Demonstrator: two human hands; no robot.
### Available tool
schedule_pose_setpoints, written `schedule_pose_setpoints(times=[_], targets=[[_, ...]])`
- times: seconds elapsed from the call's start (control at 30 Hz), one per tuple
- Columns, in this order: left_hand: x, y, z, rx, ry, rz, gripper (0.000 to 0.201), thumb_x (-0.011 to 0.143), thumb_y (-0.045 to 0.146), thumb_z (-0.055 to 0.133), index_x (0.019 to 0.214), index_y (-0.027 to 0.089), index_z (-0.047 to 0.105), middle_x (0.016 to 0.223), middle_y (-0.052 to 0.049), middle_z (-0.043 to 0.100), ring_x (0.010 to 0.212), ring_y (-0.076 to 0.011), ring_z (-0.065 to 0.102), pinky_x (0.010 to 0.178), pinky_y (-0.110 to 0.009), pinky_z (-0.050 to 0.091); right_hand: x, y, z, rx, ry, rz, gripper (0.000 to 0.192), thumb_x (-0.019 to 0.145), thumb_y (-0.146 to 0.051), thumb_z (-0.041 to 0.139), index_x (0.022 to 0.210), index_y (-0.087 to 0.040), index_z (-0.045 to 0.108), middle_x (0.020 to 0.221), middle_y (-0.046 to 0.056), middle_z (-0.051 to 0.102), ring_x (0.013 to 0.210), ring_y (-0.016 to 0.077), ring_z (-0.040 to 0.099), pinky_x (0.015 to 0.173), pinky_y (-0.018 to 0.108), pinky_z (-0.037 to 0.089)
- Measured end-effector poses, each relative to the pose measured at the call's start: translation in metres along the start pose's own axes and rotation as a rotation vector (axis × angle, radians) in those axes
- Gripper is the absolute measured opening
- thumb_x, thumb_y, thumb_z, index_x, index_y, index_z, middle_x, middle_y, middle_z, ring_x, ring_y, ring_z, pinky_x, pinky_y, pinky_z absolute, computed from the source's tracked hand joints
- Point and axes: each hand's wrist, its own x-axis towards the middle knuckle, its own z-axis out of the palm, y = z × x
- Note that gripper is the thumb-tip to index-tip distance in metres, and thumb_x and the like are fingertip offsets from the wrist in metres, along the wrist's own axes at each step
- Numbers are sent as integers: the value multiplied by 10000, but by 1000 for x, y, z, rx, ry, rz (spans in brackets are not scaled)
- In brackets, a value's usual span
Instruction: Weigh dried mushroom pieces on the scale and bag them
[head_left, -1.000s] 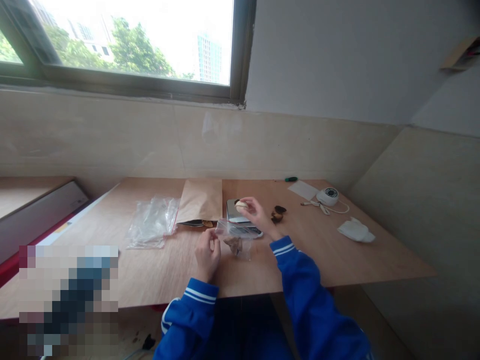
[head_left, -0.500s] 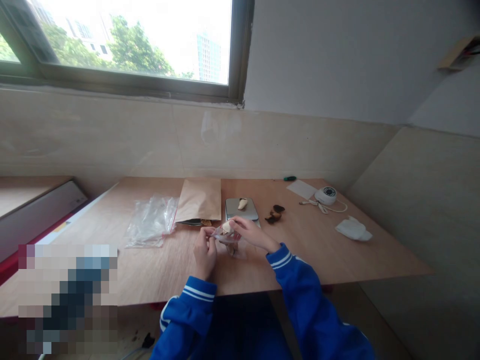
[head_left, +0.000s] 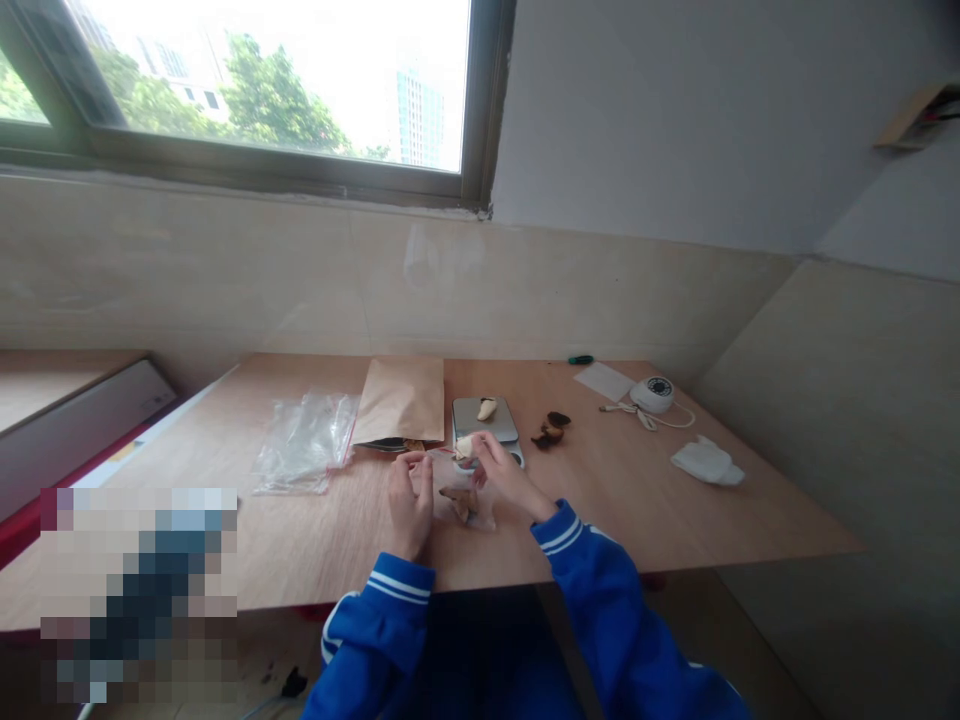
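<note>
Beside the scale [head_left: 485,421], left hand [head_left: 412,503] pinches the small clear bag [head_left: 466,495] mouth; right hand [head_left: 504,474] pinching a pale slice [head_left: 465,446] should drop it deep.

Overexposed window [head_left: 247,80] backlight, soft dim interior, wide-angle edge distortion.
</note>
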Motion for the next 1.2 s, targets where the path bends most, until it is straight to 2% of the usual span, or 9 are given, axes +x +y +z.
schedule_pose_setpoints(times=[0.17,0.3,0.4,0.57,0.67,0.77,0.83,1.07,1.2], targets=[[-4,-4,3,-121,4,-75,240,882,432,434,927,198,467,855,-38,565,821,-185,588,754,-340,478,-5,0,4,73,121,39,349,860,-578,394,954,-245,348,664,-35,608,485,130,580,457,242,446],[-9,-3,6,-275,-80,-70,244,900,444,398,960,208,399,934,-61,596,859,-186,614,769,-360,491,-8,-8,7,4,121,-24,342,840,-530,480,956,-245,330,675,-36,616,525,136,593,460,225,423],[-11,-2,7,-348,-96,-44,260,904,456,384,980,208,369,960,-74,619,835,-179,628,738,-348,500,-11,-17,10,-80,97,-66,342,832,-535,504,955,-237,387,649,-39,598,551,138,591,486,220,418],[-11,-3,6,-305,-32,-69,278,897,467,391,983,204,369,979,-75,596,811,-164,611,699,-320,491,-19,-31,12,-258,-76,-199,374,861,-528,483,1040,-205,545,687,-17,583,613,121,551,569,221,403],[-9,-4,4,-331,8,-101,282,889,473,406,980,207,379,953,-57,592,788,-157,601,688,-311,482,-21,-33,10,-257,-193,-226,448,870,-508,480,1186,-198,547,768,1,590,639,112,522,595,224,405],[-8,-2,1,-386,-83,-109,263,876,455,444,949,204,426,869,-28,586,748,-149,587,664,-287,467,-21,-29,6,-296,-306,-219,634,748,-414,687,1316,-240,466,781,-21,577,632,106,488,587,215,402],[-7,0,-1,-376,-127,-96,243,862,434,481,914,197,469,810,-11,564,728,-143,569,658,-270,453,-20,-27,3,-332,-351,-221,680,748,-340,700,1362,-274,416,793,-29,582,636,104,481,599,215,408],[-2,7,-1,-320,-161,-132,240,820,424,550,804,193,488,664,34,511,618,-117,517,611,-237,424,-25,-39,-9,-445,-274,-255,462,865,-332,543,1314,-232,497,885,27,662,725,148,547,708,277,451],[-2,4,0,-339,-148,-150,231,833,422,530,821,195,488,702,20,549,663,-130,570,642,-250,449,-26,-40,-10,-438,-130,-184,446,780,-367,654,1192,-211,580,691,-18,612,618,139,535,612,251,431]])
